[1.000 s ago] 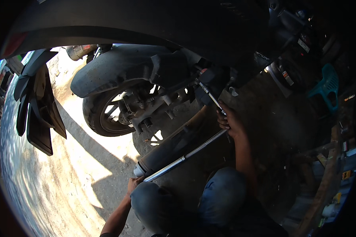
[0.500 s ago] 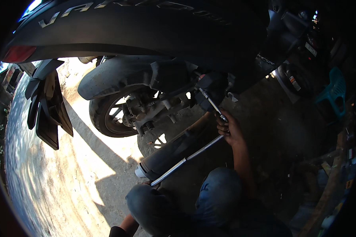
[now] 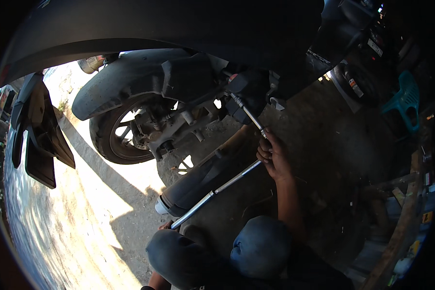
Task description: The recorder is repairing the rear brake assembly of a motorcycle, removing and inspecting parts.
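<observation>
My right hand is closed around the chrome tool at the junction of an extension shaft and a long handle bar. The shaft's far end meets a black housing under the motorbike's body. My left hand grips the handle bar's lower end, mostly hidden behind my left knee. A black cylindrical exhaust muffler lies on the ground just beyond the bar, below the rear wheel and its mudguard.
A detached angular black bodywork part hangs at the left over sunlit ground. At the right are a teal plastic stool, a tyre and a wooden plank among scattered items in shade.
My view has shifted, so the motorbike sits further left in it. Both hands keep their grip on the tool. My left hand has become more hidden behind the knee since a second ago.
</observation>
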Action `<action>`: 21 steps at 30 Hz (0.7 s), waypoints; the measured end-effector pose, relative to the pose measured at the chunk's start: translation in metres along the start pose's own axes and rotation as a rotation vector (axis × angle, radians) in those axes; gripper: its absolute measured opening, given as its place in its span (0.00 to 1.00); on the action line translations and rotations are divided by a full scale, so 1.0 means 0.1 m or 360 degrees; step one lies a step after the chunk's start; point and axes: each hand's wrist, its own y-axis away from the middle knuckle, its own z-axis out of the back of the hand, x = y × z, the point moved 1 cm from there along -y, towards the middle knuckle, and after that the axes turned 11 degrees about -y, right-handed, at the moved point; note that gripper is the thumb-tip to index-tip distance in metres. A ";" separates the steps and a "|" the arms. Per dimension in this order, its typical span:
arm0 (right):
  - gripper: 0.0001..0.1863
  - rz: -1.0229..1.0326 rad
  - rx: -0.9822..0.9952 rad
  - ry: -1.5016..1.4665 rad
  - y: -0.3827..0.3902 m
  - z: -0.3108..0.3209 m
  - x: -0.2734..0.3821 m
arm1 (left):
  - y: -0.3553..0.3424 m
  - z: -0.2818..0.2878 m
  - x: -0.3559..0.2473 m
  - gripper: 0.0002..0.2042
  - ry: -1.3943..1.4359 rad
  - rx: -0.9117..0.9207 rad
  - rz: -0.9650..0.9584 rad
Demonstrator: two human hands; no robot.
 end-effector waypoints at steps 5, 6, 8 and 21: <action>0.13 0.0051 -0.0004 0.0036 0.01 0.03 -0.06 | 0.12 0.30 0.03 0.11 -0.0073 0.0170 -0.0154; 0.13 0.0059 0.0025 0.0010 0.03 0.02 -0.04 | 0.22 0.34 0.03 0.11 -0.0085 0.0226 -0.0173; 0.13 0.0062 0.0058 -0.0027 0.04 0.01 -0.08 | 0.32 0.41 0.05 0.11 -0.0104 0.0310 -0.0219; 0.17 0.0385 -0.0164 -0.0459 0.12 0.02 -0.44 | -0.40 -0.89 -0.34 0.09 -0.0402 0.0564 -0.0964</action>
